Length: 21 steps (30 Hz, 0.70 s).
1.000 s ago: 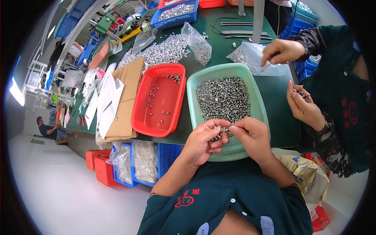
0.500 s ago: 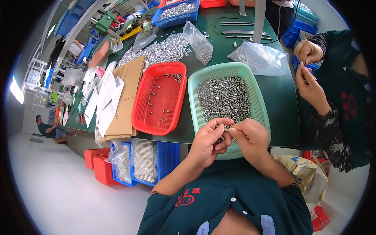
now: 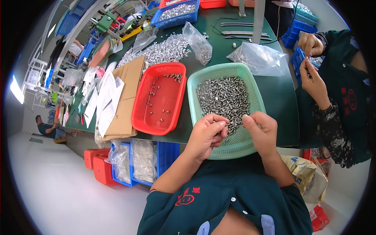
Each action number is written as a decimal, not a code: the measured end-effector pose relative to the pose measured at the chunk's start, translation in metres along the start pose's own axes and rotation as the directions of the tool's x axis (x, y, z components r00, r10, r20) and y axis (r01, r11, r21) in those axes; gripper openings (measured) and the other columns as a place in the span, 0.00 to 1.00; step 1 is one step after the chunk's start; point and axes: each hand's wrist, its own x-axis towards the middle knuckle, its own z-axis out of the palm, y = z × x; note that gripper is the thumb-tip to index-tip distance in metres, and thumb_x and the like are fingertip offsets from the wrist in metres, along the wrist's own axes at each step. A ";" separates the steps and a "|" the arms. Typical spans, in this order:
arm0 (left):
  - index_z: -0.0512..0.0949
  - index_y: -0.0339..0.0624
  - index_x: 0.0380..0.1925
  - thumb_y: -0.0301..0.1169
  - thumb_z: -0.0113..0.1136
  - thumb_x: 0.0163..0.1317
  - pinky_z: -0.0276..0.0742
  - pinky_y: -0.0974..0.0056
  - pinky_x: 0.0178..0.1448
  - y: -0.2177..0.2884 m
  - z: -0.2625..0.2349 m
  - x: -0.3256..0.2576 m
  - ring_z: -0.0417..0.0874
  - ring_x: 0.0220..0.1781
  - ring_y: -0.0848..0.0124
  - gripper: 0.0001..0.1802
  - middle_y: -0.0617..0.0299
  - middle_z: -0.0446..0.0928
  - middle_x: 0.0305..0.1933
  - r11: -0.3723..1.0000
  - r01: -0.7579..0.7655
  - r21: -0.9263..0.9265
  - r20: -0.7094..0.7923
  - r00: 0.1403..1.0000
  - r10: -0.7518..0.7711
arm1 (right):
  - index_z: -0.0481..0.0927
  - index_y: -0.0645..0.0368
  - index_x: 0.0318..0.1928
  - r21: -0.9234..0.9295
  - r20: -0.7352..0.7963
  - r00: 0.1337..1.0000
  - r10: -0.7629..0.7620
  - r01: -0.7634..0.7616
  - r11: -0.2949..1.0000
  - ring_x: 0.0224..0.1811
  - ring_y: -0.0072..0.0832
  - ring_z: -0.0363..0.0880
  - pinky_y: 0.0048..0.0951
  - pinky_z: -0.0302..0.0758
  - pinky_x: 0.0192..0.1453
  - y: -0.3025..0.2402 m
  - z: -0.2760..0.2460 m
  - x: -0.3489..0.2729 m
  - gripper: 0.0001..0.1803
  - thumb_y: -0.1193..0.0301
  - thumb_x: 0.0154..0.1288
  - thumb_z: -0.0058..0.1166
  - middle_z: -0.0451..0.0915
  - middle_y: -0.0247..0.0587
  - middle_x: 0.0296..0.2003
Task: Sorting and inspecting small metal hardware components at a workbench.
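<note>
While pinching one tiny metal part [image 3: 232,124] between left hand [image 3: 206,135] and right hand [image 3: 261,131], both closed on it, right over green basket [image 3: 219,150]: hold low, go slow, keep above silver pile [image 3: 223,98], away from red basket [image 3: 138,117].

The left hand [image 3: 205,135] and right hand [image 3: 261,131] moved apart over the green perforated plastic tray [image 3: 219,150]. The co-worker's hands [image 3: 311,58] withdrew from the clear plastic bag [image 3: 260,58] and rose together.
</note>
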 end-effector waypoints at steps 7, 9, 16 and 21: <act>0.72 0.36 0.45 0.38 0.45 0.69 0.48 0.77 0.17 0.003 -0.004 0.008 0.54 0.14 0.85 0.16 0.69 0.66 0.19 0.997 0.048 0.066 0.017 0.999 -0.049 | 0.73 0.66 0.22 -0.006 0.017 1.000 0.023 -0.023 1.000 0.19 0.17 0.61 0.23 0.59 0.22 -0.002 0.000 -0.003 0.12 0.73 0.59 0.58 0.66 0.33 0.16; 0.72 0.36 0.48 0.38 0.43 0.69 0.49 0.77 0.17 0.002 -0.004 0.008 0.54 0.14 0.84 0.17 0.70 0.64 0.18 0.995 0.096 -0.020 0.076 0.993 -0.094 | 0.74 0.66 0.23 -0.007 0.015 0.999 -0.032 0.032 0.999 0.19 0.17 0.63 0.23 0.59 0.22 -0.001 0.002 -0.004 0.11 0.73 0.59 0.58 0.67 0.34 0.16; 0.69 0.37 0.52 0.37 0.42 0.70 0.49 0.78 0.17 -0.002 -0.006 0.006 0.54 0.14 0.83 0.18 0.69 0.62 0.18 0.977 0.136 -0.164 0.094 0.988 -0.122 | 0.75 0.66 0.24 -0.038 0.071 0.997 0.008 -0.006 0.999 0.23 0.17 0.65 0.22 0.62 0.26 -0.005 0.006 -0.002 0.09 0.74 0.59 0.56 0.70 0.33 0.19; 0.68 0.41 0.51 0.39 0.43 0.69 0.48 0.76 0.16 -0.002 -0.007 0.004 0.54 0.13 0.81 0.17 0.68 0.61 0.15 0.958 0.129 -0.257 0.267 0.962 -0.058 | 0.75 0.65 0.24 0.041 0.060 0.998 -0.032 0.030 0.999 0.20 0.18 0.65 0.22 0.61 0.23 -0.005 0.010 -0.003 0.09 0.75 0.59 0.58 0.70 0.33 0.18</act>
